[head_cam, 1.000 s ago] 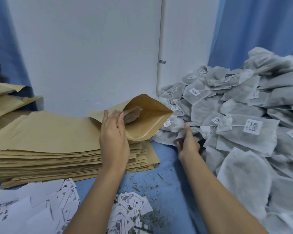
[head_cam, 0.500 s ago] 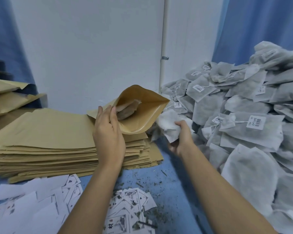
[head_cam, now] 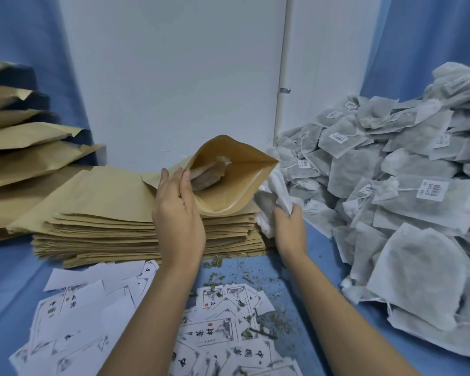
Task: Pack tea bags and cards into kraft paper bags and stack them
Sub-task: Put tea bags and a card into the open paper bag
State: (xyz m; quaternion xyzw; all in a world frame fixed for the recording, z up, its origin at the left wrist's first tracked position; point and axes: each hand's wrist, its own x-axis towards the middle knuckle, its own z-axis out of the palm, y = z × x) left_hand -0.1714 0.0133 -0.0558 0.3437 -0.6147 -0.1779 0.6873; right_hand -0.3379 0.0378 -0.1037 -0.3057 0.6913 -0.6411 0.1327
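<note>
Item: one kraft bag, mouth open and turned toward the person, lying tilted on top of the stack of flat kraft bags, centre of the table.
- Contents: a second tea bag, brownish, lying inside near the left wall.
- Left hand: pinches the bag's left rim, fingers curled over the edge, holding the mouth open.
- Right hand: clenched round a crumpled white tea bag, just right of the bag's mouth; whether tea bag and rim touch is hard to tell from here.
- Heap: many grey tea bags with strings and barcode tags, piled on the right, rising toward the curtain.
- Cards: white, printed with black characters and small red seals, scattered loose across the near edge, partly under both forearms.
- Pile: bulging kraft bags, heaped far left behind the stack.
- Cloth: blue, covering the table, strewn with crumbs of dried leaf between stack and cards.
- Wall: white, behind.
</note>
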